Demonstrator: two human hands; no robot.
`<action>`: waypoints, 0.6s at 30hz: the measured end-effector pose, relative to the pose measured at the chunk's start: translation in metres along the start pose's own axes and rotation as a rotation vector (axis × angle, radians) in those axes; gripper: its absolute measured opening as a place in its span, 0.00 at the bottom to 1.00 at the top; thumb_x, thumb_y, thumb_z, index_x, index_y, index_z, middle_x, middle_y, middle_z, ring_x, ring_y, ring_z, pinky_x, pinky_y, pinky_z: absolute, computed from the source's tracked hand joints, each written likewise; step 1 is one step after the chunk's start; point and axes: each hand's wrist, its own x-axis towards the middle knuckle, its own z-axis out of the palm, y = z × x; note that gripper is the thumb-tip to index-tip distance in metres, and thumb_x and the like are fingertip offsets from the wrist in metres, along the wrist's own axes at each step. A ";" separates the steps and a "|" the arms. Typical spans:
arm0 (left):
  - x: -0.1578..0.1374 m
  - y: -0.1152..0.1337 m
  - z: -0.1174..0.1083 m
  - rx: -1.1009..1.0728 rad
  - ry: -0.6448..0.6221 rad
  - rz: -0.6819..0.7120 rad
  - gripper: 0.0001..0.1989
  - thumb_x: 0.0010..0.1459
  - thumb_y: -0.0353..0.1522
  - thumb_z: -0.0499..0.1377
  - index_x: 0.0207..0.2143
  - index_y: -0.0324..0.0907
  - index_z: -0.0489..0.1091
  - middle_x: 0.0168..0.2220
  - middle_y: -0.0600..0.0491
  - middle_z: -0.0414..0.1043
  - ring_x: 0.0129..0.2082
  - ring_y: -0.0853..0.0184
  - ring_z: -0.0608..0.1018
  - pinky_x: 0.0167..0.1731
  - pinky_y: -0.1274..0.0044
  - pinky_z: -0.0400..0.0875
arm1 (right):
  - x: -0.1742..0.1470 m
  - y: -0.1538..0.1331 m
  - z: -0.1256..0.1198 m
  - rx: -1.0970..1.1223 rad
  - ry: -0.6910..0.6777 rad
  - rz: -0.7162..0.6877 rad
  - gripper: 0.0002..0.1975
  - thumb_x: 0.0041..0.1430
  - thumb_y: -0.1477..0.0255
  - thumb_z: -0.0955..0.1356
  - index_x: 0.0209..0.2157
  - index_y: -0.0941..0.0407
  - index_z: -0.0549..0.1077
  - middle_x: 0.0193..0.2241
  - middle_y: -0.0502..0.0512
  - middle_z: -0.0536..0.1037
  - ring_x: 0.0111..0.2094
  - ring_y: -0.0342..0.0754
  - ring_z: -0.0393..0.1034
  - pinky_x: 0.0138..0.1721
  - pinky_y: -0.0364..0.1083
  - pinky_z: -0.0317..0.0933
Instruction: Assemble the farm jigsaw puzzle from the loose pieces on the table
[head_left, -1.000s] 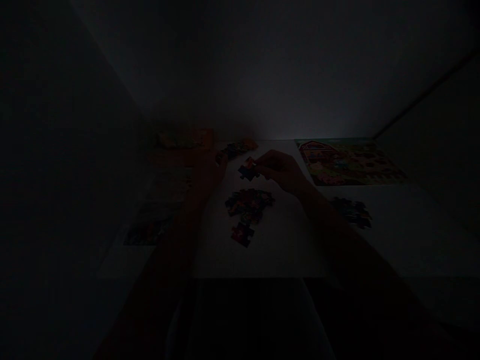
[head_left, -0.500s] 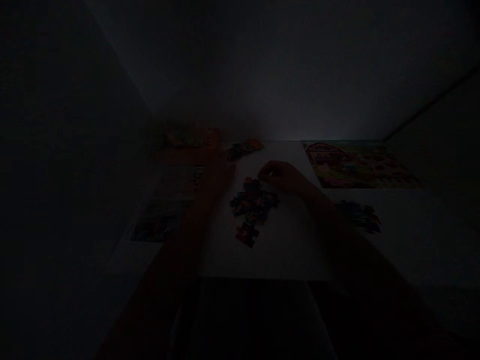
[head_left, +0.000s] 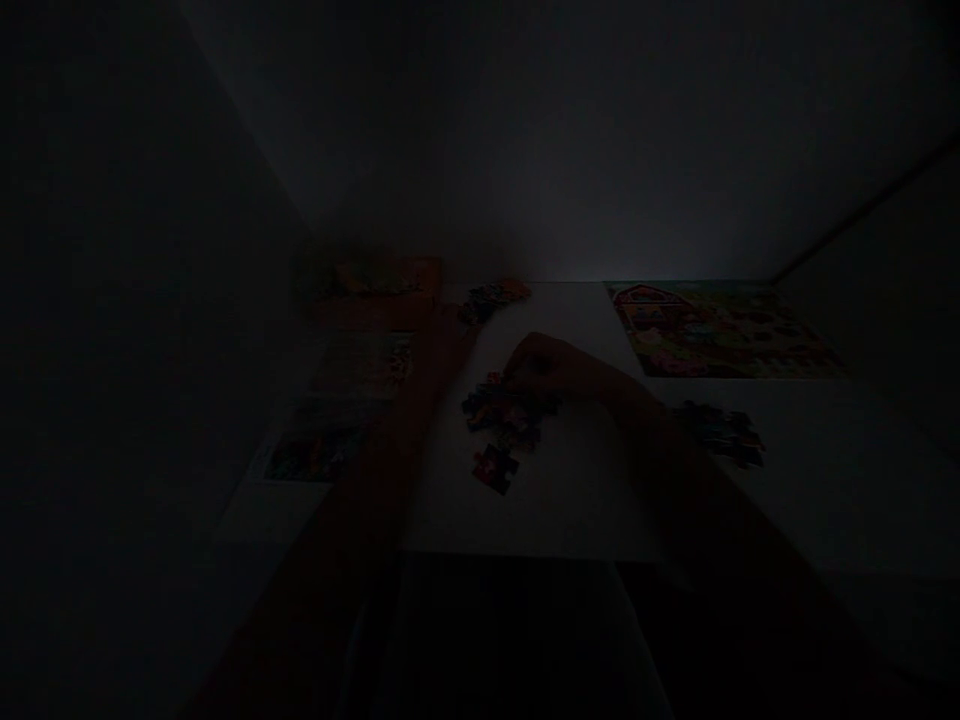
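Observation:
The picture is very dark. My right hand [head_left: 544, 365] is over the far side of a loose pile of jigsaw puzzle pieces [head_left: 502, 415] on the white table. Its fingers are bent in a pinch on a puzzle piece [head_left: 495, 378] with some red at the pile's far edge; the fingertips are hard to make out. Left of the pile, my left hand [head_left: 446, 345] lies low on the table, thumb apart from the fingers. Those fingers point at a second, smaller heap of pieces [head_left: 491, 298]. A single red and dark puzzle piece [head_left: 495, 468] sits at the pile's near end.
A farm picture sheet [head_left: 720, 330] lies at the back right, with more joined or heaped pieces [head_left: 724, 432] in front of it. At the back left is an orange box [head_left: 420, 285]. Printed sheets [head_left: 319, 455] lie partly behind my left arm. A wall [head_left: 600, 150] bounds the table's far edge.
My right hand has come down and slightly left onto the pile's far edge. The red piece there sits closer to the pile. My left hand has barely moved.

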 end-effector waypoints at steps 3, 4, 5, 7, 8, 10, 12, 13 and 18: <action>0.000 0.001 0.000 -0.012 0.010 0.009 0.14 0.79 0.42 0.65 0.57 0.43 0.78 0.64 0.38 0.81 0.65 0.46 0.82 0.64 0.59 0.78 | 0.000 0.001 0.000 0.052 0.006 0.019 0.17 0.64 0.51 0.80 0.45 0.49 0.88 0.48 0.59 0.86 0.49 0.59 0.83 0.53 0.57 0.78; 0.001 0.002 0.000 -0.010 0.007 0.016 0.13 0.79 0.41 0.65 0.57 0.43 0.78 0.65 0.38 0.80 0.65 0.46 0.82 0.64 0.59 0.78 | 0.000 0.002 0.000 0.045 0.041 0.042 0.17 0.65 0.51 0.79 0.45 0.49 0.87 0.46 0.59 0.87 0.46 0.58 0.82 0.50 0.57 0.78; 0.001 0.002 0.001 -0.009 0.002 0.022 0.12 0.78 0.40 0.65 0.56 0.43 0.78 0.66 0.38 0.80 0.65 0.47 0.82 0.65 0.59 0.78 | 0.001 0.003 0.000 0.027 0.087 0.065 0.17 0.66 0.51 0.78 0.44 0.50 0.86 0.45 0.59 0.87 0.44 0.58 0.81 0.48 0.56 0.77; 0.003 0.002 0.001 -0.011 -0.009 0.044 0.09 0.78 0.37 0.65 0.54 0.43 0.79 0.69 0.39 0.78 0.67 0.47 0.81 0.66 0.59 0.77 | 0.002 0.006 0.000 -0.015 0.177 0.099 0.18 0.67 0.50 0.77 0.43 0.50 0.86 0.43 0.59 0.87 0.41 0.56 0.79 0.45 0.55 0.75; 0.004 0.002 0.002 -0.013 -0.015 0.062 0.08 0.78 0.37 0.65 0.53 0.44 0.80 0.72 0.40 0.76 0.69 0.47 0.80 0.68 0.59 0.76 | 0.002 0.008 -0.001 -0.029 0.211 0.107 0.18 0.67 0.50 0.77 0.43 0.50 0.85 0.43 0.59 0.87 0.40 0.55 0.78 0.44 0.54 0.74; 0.005 0.002 0.002 -0.016 -0.031 0.093 0.07 0.78 0.37 0.65 0.51 0.44 0.80 0.75 0.41 0.74 0.71 0.48 0.79 0.69 0.60 0.75 | 0.002 0.009 -0.003 -0.036 0.250 0.104 0.17 0.67 0.51 0.76 0.43 0.50 0.85 0.43 0.58 0.87 0.39 0.54 0.77 0.44 0.54 0.73; 0.005 0.003 0.001 -0.015 -0.059 0.084 0.08 0.79 0.38 0.64 0.51 0.45 0.80 0.71 0.42 0.78 0.68 0.49 0.82 0.67 0.60 0.77 | 0.002 0.008 -0.004 -0.038 0.270 0.096 0.16 0.68 0.52 0.75 0.43 0.50 0.86 0.44 0.59 0.88 0.39 0.54 0.76 0.44 0.54 0.73; 0.004 0.004 0.001 -0.016 -0.072 0.065 0.09 0.79 0.40 0.64 0.52 0.45 0.80 0.67 0.42 0.81 0.65 0.49 0.83 0.65 0.61 0.78 | 0.002 0.007 -0.004 -0.040 0.279 0.093 0.15 0.67 0.53 0.75 0.43 0.50 0.85 0.44 0.59 0.88 0.39 0.54 0.76 0.45 0.54 0.73; -0.001 0.008 -0.005 -0.031 -0.066 0.028 0.19 0.77 0.44 0.68 0.63 0.46 0.78 0.66 0.43 0.80 0.62 0.51 0.84 0.62 0.64 0.79 | 0.003 0.005 -0.003 -0.039 0.289 0.093 0.16 0.68 0.53 0.75 0.45 0.50 0.85 0.45 0.60 0.88 0.40 0.56 0.77 0.45 0.55 0.74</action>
